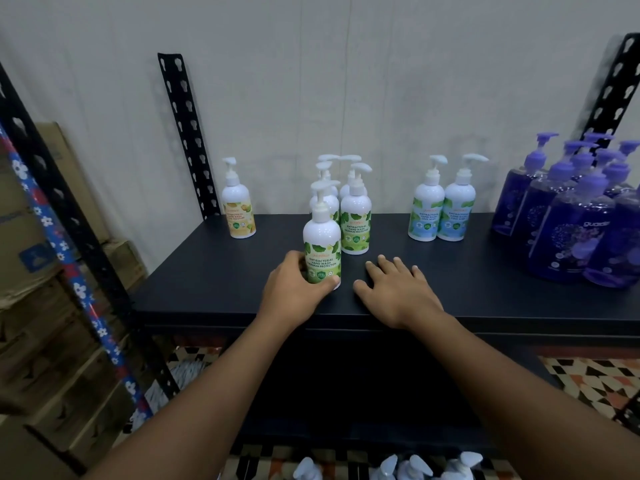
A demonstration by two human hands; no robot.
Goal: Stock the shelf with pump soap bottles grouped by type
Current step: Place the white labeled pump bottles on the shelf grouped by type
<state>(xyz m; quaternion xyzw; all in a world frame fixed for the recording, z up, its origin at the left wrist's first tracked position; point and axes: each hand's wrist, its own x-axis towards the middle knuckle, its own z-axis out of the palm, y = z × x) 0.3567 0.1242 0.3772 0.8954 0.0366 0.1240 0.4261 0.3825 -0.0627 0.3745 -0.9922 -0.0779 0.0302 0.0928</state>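
Pump soap bottle with the green leaf label stands upright near the front edge of the black shelf, just in front of the cluster of matching green-label bottles. The left hand has it low on the body, fingers wrapped round the left side and thumb across the front near the base. It is a snug grip on the widest part, which I judge keeps the tall pump head from tipping it. Its base looks to be on the shelf, though I cannot be sure from here. The right hand lies flat on the shelf just beside it, fingers straight and spread, its grip slack and holding nothing. I take it as a brace, or as a hand ready to steady the bottle.

The sorting reads plainly along the board. A lone yellow-label bottle stands at the left near the back. Then come the green group in the middle, two mint bottles side by side to the right, and a crowd of purple bottles at the far right. Gaps between the groups keep the types apart. This bottle belongs with the green cluster, label facing out like the rest. My guess is it only needs sliding back to close up with them. More pump tops show below the shelf, so stocking seems unfinished.
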